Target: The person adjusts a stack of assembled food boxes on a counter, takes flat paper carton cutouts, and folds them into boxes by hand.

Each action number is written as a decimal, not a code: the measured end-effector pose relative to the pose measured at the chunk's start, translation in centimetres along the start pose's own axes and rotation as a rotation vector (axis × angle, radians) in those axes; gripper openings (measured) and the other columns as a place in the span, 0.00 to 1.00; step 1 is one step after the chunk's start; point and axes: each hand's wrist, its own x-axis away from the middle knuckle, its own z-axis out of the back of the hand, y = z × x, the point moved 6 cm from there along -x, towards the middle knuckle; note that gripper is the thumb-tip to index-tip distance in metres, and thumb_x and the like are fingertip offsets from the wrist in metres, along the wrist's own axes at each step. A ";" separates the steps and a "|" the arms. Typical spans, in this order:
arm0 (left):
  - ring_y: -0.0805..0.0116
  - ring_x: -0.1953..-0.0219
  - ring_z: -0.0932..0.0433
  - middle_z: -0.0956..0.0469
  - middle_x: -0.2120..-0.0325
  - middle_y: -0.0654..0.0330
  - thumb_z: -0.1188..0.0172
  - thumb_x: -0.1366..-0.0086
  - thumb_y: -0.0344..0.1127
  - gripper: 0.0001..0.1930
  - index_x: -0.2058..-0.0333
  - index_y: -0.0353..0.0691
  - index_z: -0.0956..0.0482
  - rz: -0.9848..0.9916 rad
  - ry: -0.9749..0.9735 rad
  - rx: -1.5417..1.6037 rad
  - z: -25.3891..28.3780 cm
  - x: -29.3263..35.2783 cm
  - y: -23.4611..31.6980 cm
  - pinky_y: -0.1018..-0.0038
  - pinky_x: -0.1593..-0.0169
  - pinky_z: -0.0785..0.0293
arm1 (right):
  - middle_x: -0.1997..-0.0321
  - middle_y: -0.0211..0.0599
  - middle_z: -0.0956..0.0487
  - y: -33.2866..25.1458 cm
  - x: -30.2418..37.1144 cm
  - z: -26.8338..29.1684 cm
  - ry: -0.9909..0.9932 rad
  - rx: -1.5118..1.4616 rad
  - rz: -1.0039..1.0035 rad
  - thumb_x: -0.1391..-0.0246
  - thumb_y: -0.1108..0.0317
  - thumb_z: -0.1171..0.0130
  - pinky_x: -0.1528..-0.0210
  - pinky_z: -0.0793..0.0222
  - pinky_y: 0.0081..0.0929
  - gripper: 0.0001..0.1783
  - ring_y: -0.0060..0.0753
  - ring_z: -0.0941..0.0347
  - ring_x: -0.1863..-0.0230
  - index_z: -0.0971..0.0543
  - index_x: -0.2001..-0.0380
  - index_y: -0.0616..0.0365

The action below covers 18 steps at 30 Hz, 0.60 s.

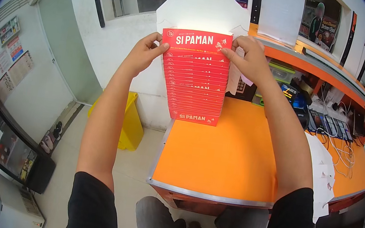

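And here's the left hand (pixel 144 53) pinching the left edge of the top red box (pixel 196 43), the right hand (pixel 250 60) pinching the right, thumbs in front! It's at the head of a tall stack (pixel 196 81) on the orange counter (pixel 222 158), white lid (pixel 205 13) raised; best, I'd say, to keep both grips level, gentle and square with the boxes below

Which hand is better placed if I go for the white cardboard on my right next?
Probably your right hand: the white cardboard lies beside your right forearm, while your left hand is farther away. Both hands hold the top red box.
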 end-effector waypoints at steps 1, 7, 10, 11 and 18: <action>0.68 0.61 0.23 0.15 0.62 0.55 0.34 0.32 0.60 0.22 0.54 0.48 0.19 0.019 -0.011 -0.050 0.1 0.2 0.4 0.64 0.49 0.28 | 0.61 0.38 0.19 0.0 0.1 0.0 0.015 -0.054 -0.020 0.40 0.47 0.32 0.39 0.42 0.41 0.21 0.38 0.28 0.49 0.21 0.68 0.55; 0.72 0.59 0.24 0.16 0.61 0.61 0.36 0.29 0.54 0.19 0.53 0.46 0.19 0.076 -0.078 -0.171 0.1 0.4 2.0 0.68 0.46 0.29 | 0.68 0.35 0.20 1.2 0.1 -1.4 0.103 -0.329 -0.062 0.40 0.51 0.34 0.45 0.37 0.43 0.19 0.40 0.25 0.57 0.22 0.69 0.57; 0.70 0.58 0.25 0.16 0.59 0.60 0.37 0.28 0.52 0.17 0.52 0.45 0.20 0.047 -0.080 -0.174 -0.1 0.4 2.5 0.68 0.46 0.30 | 0.67 0.36 0.20 1.5 0.3 -1.8 0.136 -0.310 -0.061 0.41 0.52 0.33 0.46 0.35 0.42 0.19 0.42 0.25 0.56 0.22 0.67 0.58; 0.70 0.58 0.25 0.16 0.58 0.61 0.38 0.28 0.50 0.17 0.51 0.45 0.20 0.008 -0.070 -0.154 -0.3 0.4 2.9 0.67 0.46 0.30 | 0.66 0.36 0.20 1.6 0.4 -1.8 0.140 -0.294 -0.065 0.41 0.52 0.33 0.46 0.35 0.41 0.18 0.42 0.25 0.55 0.22 0.66 0.57; 0.62 0.45 0.22 0.24 0.40 0.55 0.51 0.25 0.61 0.27 0.44 0.45 0.22 -0.150 0.314 0.237 -0.4 -1.0 1.4 0.66 0.36 0.32 | 0.54 0.45 0.21 2.1 0.2 -2.9 0.500 -0.633 -0.086 0.31 0.53 0.42 0.37 0.36 0.42 0.19 0.48 0.27 0.45 0.20 0.53 0.58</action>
